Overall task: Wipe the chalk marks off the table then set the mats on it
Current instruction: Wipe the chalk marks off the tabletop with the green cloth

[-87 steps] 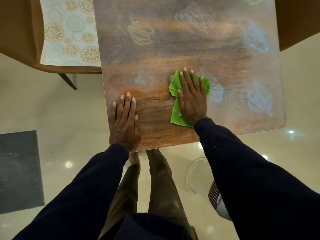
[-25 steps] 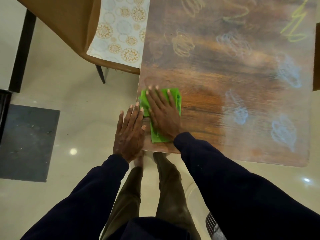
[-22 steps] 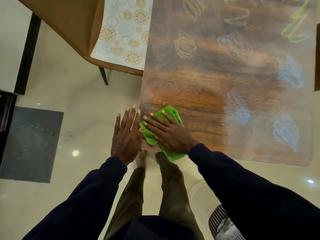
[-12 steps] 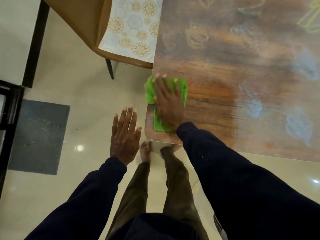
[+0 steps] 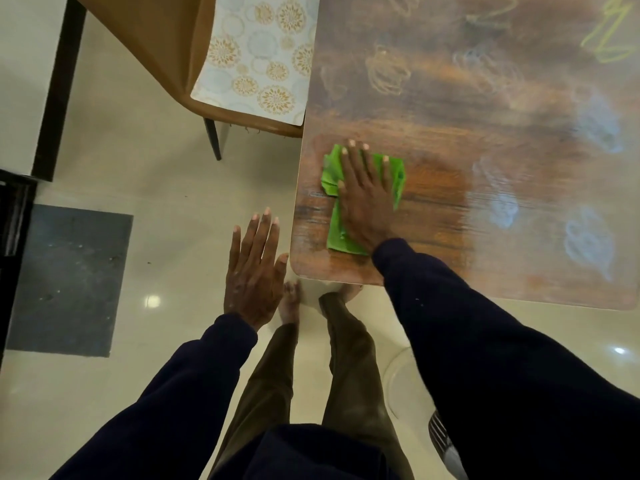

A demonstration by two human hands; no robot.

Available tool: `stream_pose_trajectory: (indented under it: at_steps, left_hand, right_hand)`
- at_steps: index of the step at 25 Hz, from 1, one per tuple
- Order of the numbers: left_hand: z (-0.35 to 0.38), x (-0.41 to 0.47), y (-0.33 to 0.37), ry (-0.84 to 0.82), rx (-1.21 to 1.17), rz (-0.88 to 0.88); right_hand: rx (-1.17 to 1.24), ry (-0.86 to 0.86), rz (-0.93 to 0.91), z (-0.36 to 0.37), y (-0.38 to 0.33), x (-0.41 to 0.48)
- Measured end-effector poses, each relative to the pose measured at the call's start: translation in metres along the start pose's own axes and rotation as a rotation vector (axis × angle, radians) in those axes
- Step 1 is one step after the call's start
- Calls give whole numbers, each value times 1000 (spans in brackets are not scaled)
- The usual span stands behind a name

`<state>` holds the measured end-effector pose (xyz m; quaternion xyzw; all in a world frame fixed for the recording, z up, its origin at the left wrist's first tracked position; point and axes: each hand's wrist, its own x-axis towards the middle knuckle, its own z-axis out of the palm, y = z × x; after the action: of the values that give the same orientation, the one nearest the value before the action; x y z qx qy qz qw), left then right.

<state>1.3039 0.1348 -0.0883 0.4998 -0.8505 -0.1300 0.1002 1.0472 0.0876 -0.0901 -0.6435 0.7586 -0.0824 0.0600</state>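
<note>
Wood-grain table (image 5: pixel 433 109), pale tiled floor (image 5: pixel 166 174) below, seen from above.

Right hand (image 5: pixel 363 199): flat, fingers straight, palm pressing a folded green cloth (image 5: pixel 398 178) onto the table near its near-left corner. Nothing is pinched; the cloth is held by pressure only.

Left hand (image 5: pixel 254 271): fingers straight and spread, holding nothing, over the floor just beside the table corner. Can't tell if the thumb touches the edge.

Around the cloth the wood looks darker and cleaner, so I read that patch as done. To the right there's a pale haze, then blue chalk scribbles (image 5: pixel 588 240) near the front edge. Ochre loops (image 5: pixel 386 72) sit farther back, and a lime zigzag (image 5: pixel 609 36) is at the far right. Most marks aren't wiped yet, so this is early in the task.

Patterned mat (image 5: pixel 256 53): pale blue with gold medallions, lying flat on the brown chair (image 5: pixel 156 39), one side right against the table's left edge. Not on the table yet.

Risks:
- The haze suggests chalk smearing rather than lifting. A loaded cloth would drag dust back over the clean patch, so refold it.
- The flat palm has no grip. A fast stroke toward the edge could send the cloth off the table.
- The left hand isn't bracing, so hard pressure at this corner may shift the table.
- Laying mats early would hide leftover chalk.
</note>
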Motion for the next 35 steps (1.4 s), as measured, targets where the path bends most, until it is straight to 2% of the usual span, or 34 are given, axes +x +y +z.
stream_pose_trajectory:
  at_steps: [1, 3, 5, 7, 8, 10, 12, 13, 14, 15, 18, 19, 20, 21, 24, 25, 26, 27, 30, 32, 33, 35]
  left_hand:
    - [0, 1, 0, 0, -5, 2]
    - [-1, 3, 0, 6, -13, 17]
    - [-4, 6, -2, 15, -15, 25]
    - [-8, 9, -5, 21, -19, 19]
    - [-8, 10, -6, 22, -18, 17]
    - [-6, 10, -9, 23, -13, 9]
    - [-2, 6, -8, 20, -22, -1]
    - [0, 4, -7, 18, -28, -4]
    - [0, 1, -5, 16, -33, -5]
    - [0, 0, -3, 17, -36, -2]
    - [-3, 1, 2, 17, -43, -1]
    - [-5, 1, 2, 16, -42, 5]
    - [-5, 1, 3, 14, -38, 14]
    - [-5, 2, 2, 12, -31, 24]
    - [-3, 3, 0, 17, -11, 16]
    - [-2, 3, 0, 22, -12, 6]
    - [-2, 2, 1, 29, -19, -3]
    - [-3, 1, 2, 34, -25, -4]
    - [-5, 1, 6, 20, -28, 1]
    - [-7, 3, 7, 12, -27, 9]
    - [-7, 4, 6, 9, -24, 16]
    - [-4, 5, 4, 9, -10, 18]
  right_hand:
    - [10, -12, -27, 7, -23, -4]
    - [-13, -106, -294, 19, -45, -36]
    - [-23, -184, -578, 17, -23, -69]
    - [4, -208, -707, 5, 13, -68]
    - [3, -202, -665, 0, 28, -59]
    - [-6, -125, -406, -4, 40, -30]
    - [-32, -13, -124, -2, 16, -11]
    - [-34, 12, -66, 3, 0, -12]
    - [-18, -6, -87, 8, -12, -20]
    - [-13, -46, -197, 13, -17, -35]
    - [-50, -164, -658, 10, 12, -72]
    - [-57, -183, -751, 6, 27, -66]
    - [-61, -190, -762, 2, 37, -53]
    - [-61, -165, -691, 1, 42, -38]
    - [-43, -27, -216, -2, 12, 2]
    - [-30, -4, -129, 0, -5, 0]
    - [-8, -11, -129, 5, -19, -10]
    - [1, -45, -217, 10, -29, -29]
    - [-21, -158, -600, 12, -6, -79]
    - [-29, -183, -772, 6, 24, -67]
    - [-32, -182, -748, 3, 35, -54]
    - [-16, -108, -480, -1, 38, -21]
